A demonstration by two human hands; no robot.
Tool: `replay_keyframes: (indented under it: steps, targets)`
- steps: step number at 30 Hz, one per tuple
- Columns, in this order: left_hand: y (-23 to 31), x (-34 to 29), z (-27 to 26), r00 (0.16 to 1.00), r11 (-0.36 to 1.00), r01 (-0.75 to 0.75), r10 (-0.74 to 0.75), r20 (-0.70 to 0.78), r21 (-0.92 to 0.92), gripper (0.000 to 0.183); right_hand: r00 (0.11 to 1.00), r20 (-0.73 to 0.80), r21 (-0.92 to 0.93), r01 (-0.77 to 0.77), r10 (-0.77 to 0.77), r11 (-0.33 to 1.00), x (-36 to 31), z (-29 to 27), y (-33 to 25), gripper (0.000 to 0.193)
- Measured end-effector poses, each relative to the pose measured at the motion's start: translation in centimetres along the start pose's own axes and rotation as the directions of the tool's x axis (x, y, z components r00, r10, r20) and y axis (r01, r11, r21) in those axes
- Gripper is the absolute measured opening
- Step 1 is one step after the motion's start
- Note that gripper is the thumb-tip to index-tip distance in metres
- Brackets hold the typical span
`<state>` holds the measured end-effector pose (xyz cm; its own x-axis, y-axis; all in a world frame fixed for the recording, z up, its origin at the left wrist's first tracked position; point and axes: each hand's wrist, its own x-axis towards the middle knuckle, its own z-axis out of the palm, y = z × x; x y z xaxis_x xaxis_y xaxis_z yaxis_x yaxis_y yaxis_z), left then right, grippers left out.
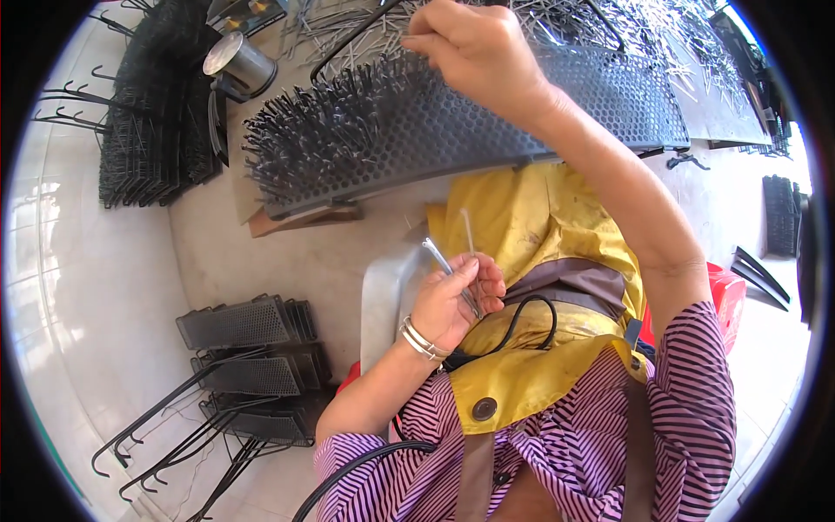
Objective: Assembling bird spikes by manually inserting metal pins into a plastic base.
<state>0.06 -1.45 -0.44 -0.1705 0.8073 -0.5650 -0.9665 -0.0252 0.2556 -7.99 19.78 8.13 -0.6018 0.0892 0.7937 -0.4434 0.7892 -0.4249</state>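
My left hand is closed round a few thin silvery metal rods, which stick up past the thumb above my lap. Over the black perforated rack hangs my right hand, thumb and fingers pinched together. Whatever those fingertips hold, if anything, I cannot make out. Many thin dark rods stand upright in the holes at the rack's left part, while its middle and right holes show bare. Behind the rack lies a heap of loose silvery rods.
A metal can stands left of the rack. Stacked black racks with hooked rods are at far left, more hooked racks at lower left. A yellow apron covers my lap; a red stool shows at right.
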Motion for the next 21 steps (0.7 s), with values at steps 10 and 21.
replay_keyframes:
  steps: [10,21]
  targets:
    - [0.09,-0.08,0.04,1.0,1.0,0.009,-0.009,-0.013,-0.009,0.017,0.97,-0.104,0.006,-0.221,0.221,0.975,-0.42,0.27,0.67,0.011]
    - [-0.11,-0.18,-0.05,0.999,0.999,0.019,-0.02,-0.029,-0.027,0.018,0.969,-0.172,-0.115,-0.197,0.176,0.974,-0.58,0.83,0.79,0.009]
